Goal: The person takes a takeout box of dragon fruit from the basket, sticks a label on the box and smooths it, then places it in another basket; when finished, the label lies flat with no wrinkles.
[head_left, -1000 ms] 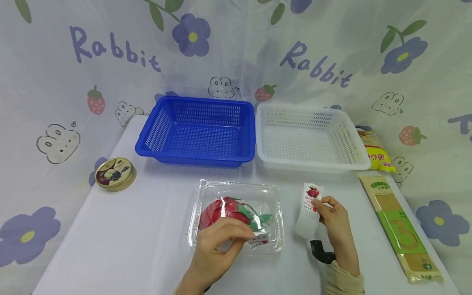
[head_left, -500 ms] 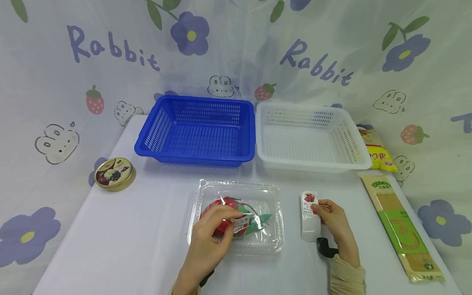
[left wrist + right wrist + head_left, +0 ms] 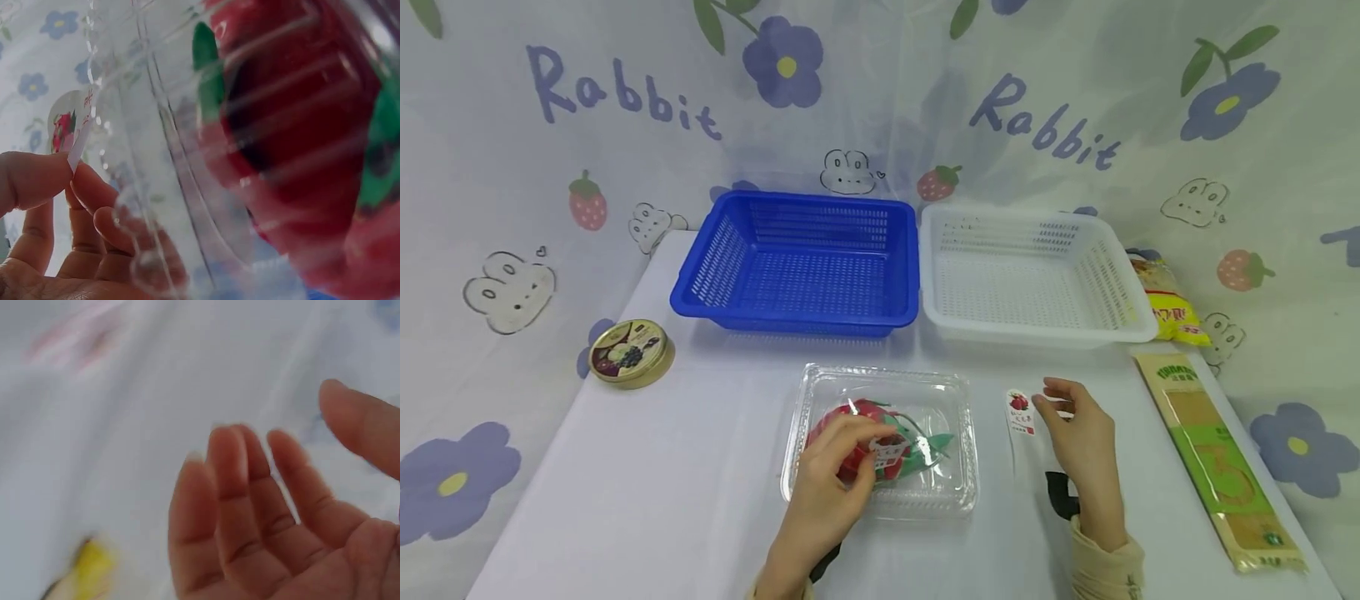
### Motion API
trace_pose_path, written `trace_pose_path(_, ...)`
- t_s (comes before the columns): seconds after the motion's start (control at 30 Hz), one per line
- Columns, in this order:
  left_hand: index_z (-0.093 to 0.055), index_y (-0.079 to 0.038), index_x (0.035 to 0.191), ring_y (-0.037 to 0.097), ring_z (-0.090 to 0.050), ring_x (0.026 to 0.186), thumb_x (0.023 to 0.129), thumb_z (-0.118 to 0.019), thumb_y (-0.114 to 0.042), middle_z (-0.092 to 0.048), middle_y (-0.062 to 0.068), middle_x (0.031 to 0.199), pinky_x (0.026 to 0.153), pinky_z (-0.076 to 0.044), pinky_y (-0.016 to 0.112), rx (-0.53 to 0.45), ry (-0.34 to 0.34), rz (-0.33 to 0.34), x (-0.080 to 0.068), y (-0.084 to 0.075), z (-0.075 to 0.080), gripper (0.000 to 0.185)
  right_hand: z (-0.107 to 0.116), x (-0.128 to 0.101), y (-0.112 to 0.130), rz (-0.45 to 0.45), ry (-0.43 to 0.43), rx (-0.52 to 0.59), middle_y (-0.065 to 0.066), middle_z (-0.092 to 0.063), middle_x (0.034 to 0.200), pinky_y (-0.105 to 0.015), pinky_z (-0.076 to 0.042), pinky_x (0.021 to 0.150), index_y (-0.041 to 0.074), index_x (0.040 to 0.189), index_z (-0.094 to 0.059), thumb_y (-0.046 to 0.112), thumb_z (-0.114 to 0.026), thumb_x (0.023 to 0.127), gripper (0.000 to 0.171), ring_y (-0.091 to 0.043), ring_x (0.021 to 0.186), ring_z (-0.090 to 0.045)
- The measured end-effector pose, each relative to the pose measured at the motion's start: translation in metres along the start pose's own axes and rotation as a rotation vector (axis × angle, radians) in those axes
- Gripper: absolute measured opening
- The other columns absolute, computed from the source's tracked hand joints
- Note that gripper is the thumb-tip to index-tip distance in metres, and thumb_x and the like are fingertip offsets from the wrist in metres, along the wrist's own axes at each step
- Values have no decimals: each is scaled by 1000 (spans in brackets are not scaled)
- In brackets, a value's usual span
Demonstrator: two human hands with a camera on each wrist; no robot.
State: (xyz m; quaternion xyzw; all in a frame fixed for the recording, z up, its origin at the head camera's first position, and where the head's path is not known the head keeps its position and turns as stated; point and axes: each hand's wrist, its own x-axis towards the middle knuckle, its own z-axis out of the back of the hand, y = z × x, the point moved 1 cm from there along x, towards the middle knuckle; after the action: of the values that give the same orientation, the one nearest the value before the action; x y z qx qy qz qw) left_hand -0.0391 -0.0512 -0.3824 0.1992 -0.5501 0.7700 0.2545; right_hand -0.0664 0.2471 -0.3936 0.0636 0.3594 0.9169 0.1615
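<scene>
In the head view, my left hand (image 3: pixel 827 487) pinches a small white label (image 3: pixel 891 454) printed with a red fruit, above a lidded clear plastic box (image 3: pixel 957 396). Thumb and index finger hold its edge in the left wrist view. Inside the box lies a red fruit (image 3: pixel 867 408) with green leaves, like a dragon fruit, partly hidden by the hand. Right of the box, my right hand (image 3: pixel 1086 437) holds nothing, its thumb apart from the loosely bent fingers. Just left of its fingertips is a white strip (image 3: pixel 1020 417) bearing a similar fruit label.
A blue basket (image 3: pixel 805 323) and a white basket (image 3: pixel 1037 332) stand side by side at the back. At the left edge sits a round gold tin (image 3: pixel 632 354). A yellow snack bag (image 3: pixel 1172 308) and a long flat green-and-tan packet (image 3: pixel 1221 467) lie at the right.
My left hand has moved slightly up and over the box with the label, turning its printed face into view. My right hand has let go of the label strip.
</scene>
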Motion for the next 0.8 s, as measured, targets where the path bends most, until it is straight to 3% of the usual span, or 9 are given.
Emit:
trace_pose_path(0.13, -69, -12, 112, 12, -57, 83, 71, -59, 22, -65, 5, 101, 53, -43, 14, 14, 2, 11, -1, 1, 0, 55, -2, -13, 43, 233, 93, 184, -8, -71, 109, -14, -51, 75, 9, 115, -65, 17, -66, 93, 24, -4, 92, -65)
trace_pose_path(0.2, -68, -12, 113, 13, -59, 86, 71, -60, 22, -65, 4, 102, 58, -45, 15, 21, 4, 11, -1, 1, -1, 55, -5, -20, 61, 349, 195, 284, -7, -72, 106, -17, -53, 76, 9, 112, -66, 13, -66, 92, 20, 0, 89, -64)
trace_pose_path(0.37, -66, -11, 116, 11, -57, 81, 73, -61, 21, -65, 5, 103, 62, -46, 14, 13, 3, 10, -3, 1, -1, 54, -16, -33, 94, 482, 468, 448, -11, -71, 103, -27, -57, 78, 8, 104, -64, 8, -71, 87, 19, -11, 87, -68)
trace_pose_path(0.47, -66, -10, 117, 8, -53, 74, 73, -61, 21, -65, 6, 104, 56, -45, 14, 2, 4, 12, -3, 0, -2, 54, -22, -36, 106, 523, 516, 440, -9, -72, 98, -27, -57, 76, 9, 99, -62, 6, -76, 82, 23, -11, 84, -68)
trace_pose_path(0.63, -65, -10, 119, 8, -53, 74, 73, -61, 20, -64, 7, 105, 56, -46, 17, 0, 13, 17, -5, -1, -2, 55, -30, -37, 120, 612, 472, 329, 1, -70, 86, -24, -57, 70, 11, 92, -59, 2, -77, 79, 23, -5, 76, -65)
trace_pose_path(0.8, -63, -10, 124, 15, -59, 91, 73, -63, 16, -64, 6, 110, 78, -49, 17, 100, 3, 11, -7, 1, -4, 58, -37, -28, 127, 625, 500, 268, -1, -68, 81, -21, -56, 65, 9, 88, -60, -1, -73, 81, 18, -3, 71, -63)
